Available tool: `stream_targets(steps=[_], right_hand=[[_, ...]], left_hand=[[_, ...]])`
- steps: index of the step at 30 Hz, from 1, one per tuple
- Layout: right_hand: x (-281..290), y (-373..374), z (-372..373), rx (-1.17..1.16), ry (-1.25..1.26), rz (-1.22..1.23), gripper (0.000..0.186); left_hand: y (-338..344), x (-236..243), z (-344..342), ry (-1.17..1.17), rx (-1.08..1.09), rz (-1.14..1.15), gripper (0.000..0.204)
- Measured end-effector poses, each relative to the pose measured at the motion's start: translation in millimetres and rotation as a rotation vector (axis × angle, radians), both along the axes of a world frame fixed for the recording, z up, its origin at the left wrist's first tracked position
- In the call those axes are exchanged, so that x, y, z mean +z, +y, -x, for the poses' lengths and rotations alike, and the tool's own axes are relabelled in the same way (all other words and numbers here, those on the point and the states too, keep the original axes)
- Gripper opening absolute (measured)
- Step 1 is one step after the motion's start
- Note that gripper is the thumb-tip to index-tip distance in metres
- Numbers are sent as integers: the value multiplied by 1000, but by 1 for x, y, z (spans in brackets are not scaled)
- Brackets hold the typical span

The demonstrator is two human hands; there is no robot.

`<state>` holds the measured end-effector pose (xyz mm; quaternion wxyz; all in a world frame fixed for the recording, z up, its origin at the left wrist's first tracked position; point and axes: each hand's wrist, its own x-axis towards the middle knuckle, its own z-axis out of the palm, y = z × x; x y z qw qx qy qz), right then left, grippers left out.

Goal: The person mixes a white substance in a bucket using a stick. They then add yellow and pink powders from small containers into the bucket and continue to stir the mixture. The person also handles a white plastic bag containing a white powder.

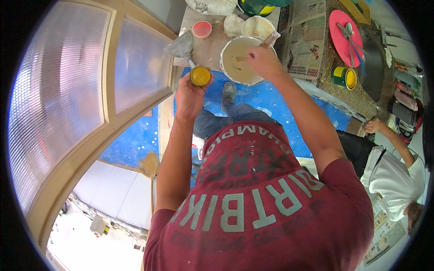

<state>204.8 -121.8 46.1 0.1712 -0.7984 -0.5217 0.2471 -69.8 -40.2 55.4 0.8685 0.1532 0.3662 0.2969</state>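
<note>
My left hand [190,97] is closed round a small open tin of yellow paint [200,76], its mouth facing up. Just beyond it is a grey-bladed scraper [181,46], whose handle end comes close to the tin; I cannot tell if my fingers touch it. My right hand [264,62] is over a white bucket [223,65] of cream-coloured paint, gripping a thin wooden stick [242,58] that points left over the paint. Small dark yellow streaks [236,67] show on the paint. A flat wooden paddle [270,39] leans at the bucket's far right rim.
Beyond the bucket stand a smaller tub [260,26], a red-filled tub [202,29] and a green bucket [257,7]. At right, a counter holds newspaper [307,49], a pink plate [339,22] with spoons and another yellow paint tin [343,77]. A person in white [389,180] stands at right; a glazed frame [108,58] is left.
</note>
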Motion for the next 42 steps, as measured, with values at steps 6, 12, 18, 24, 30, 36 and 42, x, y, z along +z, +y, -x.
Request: stream_targets(steps=[6,12,18,24,30,36,42], right_hand=[[73,-31,28,-482,966,-4,21],[72,-30,75,-644,1209,-51,16],[73,-24,80,-651,1090,-84,16],[74,-18,78,-465,899,-135,17],[61,-15,77,-255,743,-268,18],[59,-25,59,-185,975,-109,20],[74,-38,15,-307,1035,-30,21]], left_hand=[[2,12,-26,-43,9,-41,50],[-5,25,-48,-3,5,-190,50],[-15,36,-52,82,-6,-286,50],[-17,36,-42,94,-62,-296,51],[-14,37,-36,91,-110,-288,52],[-10,27,-31,84,-108,-181,49],[-6,8,-23,50,-84,-76,48]])
